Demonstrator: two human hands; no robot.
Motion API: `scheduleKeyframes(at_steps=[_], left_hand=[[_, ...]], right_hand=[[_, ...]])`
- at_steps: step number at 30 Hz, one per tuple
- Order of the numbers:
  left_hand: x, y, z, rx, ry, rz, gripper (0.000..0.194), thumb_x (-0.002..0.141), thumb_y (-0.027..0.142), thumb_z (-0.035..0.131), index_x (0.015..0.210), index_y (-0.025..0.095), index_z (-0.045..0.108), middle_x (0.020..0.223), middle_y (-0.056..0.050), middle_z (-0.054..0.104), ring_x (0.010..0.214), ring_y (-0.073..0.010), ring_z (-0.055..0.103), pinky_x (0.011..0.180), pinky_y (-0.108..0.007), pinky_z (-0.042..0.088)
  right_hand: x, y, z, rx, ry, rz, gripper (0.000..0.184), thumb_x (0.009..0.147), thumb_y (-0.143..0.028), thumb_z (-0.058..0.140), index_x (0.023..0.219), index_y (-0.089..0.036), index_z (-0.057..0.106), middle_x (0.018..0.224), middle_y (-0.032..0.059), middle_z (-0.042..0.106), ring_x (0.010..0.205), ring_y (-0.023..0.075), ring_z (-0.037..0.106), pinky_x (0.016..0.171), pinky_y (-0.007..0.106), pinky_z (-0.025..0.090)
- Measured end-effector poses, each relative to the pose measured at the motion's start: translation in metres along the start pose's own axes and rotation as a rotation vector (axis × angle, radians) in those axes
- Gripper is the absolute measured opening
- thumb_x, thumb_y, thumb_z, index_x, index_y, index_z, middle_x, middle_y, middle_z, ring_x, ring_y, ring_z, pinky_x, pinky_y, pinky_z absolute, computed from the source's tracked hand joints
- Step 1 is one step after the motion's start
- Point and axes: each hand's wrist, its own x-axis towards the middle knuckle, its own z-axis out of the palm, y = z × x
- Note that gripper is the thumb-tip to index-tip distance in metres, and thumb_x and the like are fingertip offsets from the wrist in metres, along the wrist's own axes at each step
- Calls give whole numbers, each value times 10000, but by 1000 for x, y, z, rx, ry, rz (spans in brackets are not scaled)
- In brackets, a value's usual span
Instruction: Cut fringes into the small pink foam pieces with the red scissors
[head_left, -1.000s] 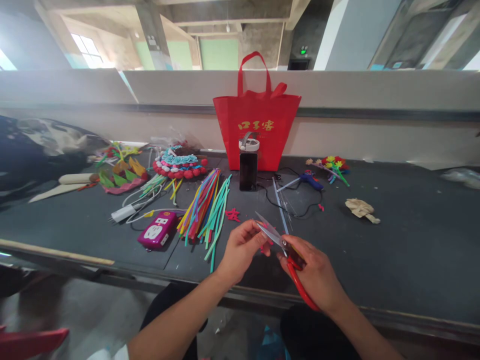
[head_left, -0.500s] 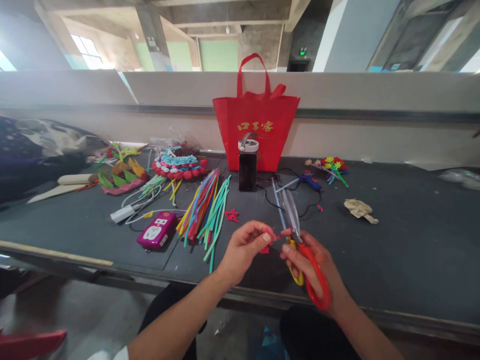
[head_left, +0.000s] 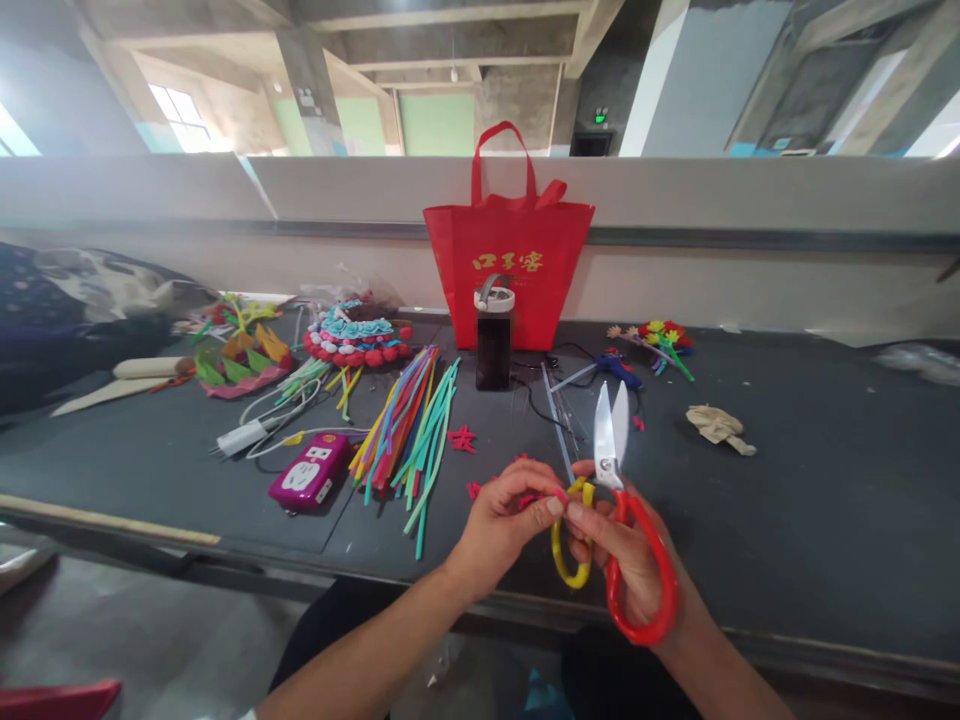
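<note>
My left hand (head_left: 499,530) is closed, its thumb and fingers pinching a short pink pipe cleaner piece (head_left: 561,495). Against those fingertips rests the thumb of my right hand (head_left: 637,565), which holds scissors (head_left: 609,450) with one red and one yellow handle. The blades point up and away from me, slightly apart, clear of the pink piece. More cut pink bits (head_left: 529,500) lie on the table, partly hidden behind my left hand. Farther back is a small pile of pink pieces (head_left: 462,438), beside the green pipe cleaners (head_left: 431,440) and a mixed-colour bundle (head_left: 394,420).
A purple power socket (head_left: 309,475) and white charger (head_left: 241,437) sit at left. In the middle stand a phone (head_left: 493,352) and a red bag (head_left: 517,240). A blue glue gun (head_left: 619,370), its cable, pipe cleaner flowers (head_left: 660,340) and crumpled paper (head_left: 718,427) are at right.
The scissors have turned more upright and their blades now show apart. My hands have come together at the fingertips, the left shifting slightly right.
</note>
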Motion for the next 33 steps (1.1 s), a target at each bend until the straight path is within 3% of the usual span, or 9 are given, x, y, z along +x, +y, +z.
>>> scheduleKeyframes(at_steps=[6, 12, 16, 21, 29, 33], left_hand=[[1, 1, 7, -50, 138, -125, 134, 725, 273, 775, 786, 162, 733, 879, -52, 631, 878, -160, 564, 815, -285, 443], [1, 4, 11, -133, 190, -195, 170, 651, 264, 823, 729, 150, 723, 818, -26, 641, 786, -129, 574, 740, -244, 459], [1, 3, 8, -124, 201, -209, 177, 704, 287, 784, 757, 142, 697, 729, -14, 648, 682, -112, 596, 694, -243, 467], [4, 6, -1, -67, 193, -210, 248, 776, 365, 713, 818, 134, 631, 685, -16, 660, 581, -121, 629, 625, -252, 475], [7, 3, -11, 35, 222, -111, 259, 770, 364, 703, 859, 145, 597, 605, 1, 630, 509, -125, 586, 547, -254, 461], [7, 4, -12, 50, 211, -105, 238, 770, 349, 702, 841, 140, 612, 621, -4, 634, 511, -116, 574, 553, -251, 451]], right_hand=[[2, -2, 2, -132, 67, -101, 513, 725, -346, 763, 1161, -245, 511, 767, -33, 628, 534, 91, 553, 494, 216, 474], [0, -10, 7, -550, 161, -218, 451, 755, -405, 692, 1130, -217, 528, 764, -7, 649, 548, 135, 589, 524, 260, 527], [2, -6, 2, -703, 100, -321, 357, 818, -354, 611, 1144, -229, 535, 831, 10, 673, 668, 157, 657, 647, 274, 554], [13, 8, -20, -1126, 31, -521, 372, 822, -223, 551, 1193, -243, 560, 1066, 53, 664, 944, 206, 647, 862, 362, 518], [16, 13, -31, -1374, -50, -665, 469, 755, -77, 528, 1194, -240, 562, 1034, 66, 649, 988, 243, 598, 869, 412, 501], [13, 13, -30, -1392, -51, -653, 458, 775, -79, 516, 1204, -236, 550, 1049, 69, 651, 985, 237, 605, 857, 399, 506]])
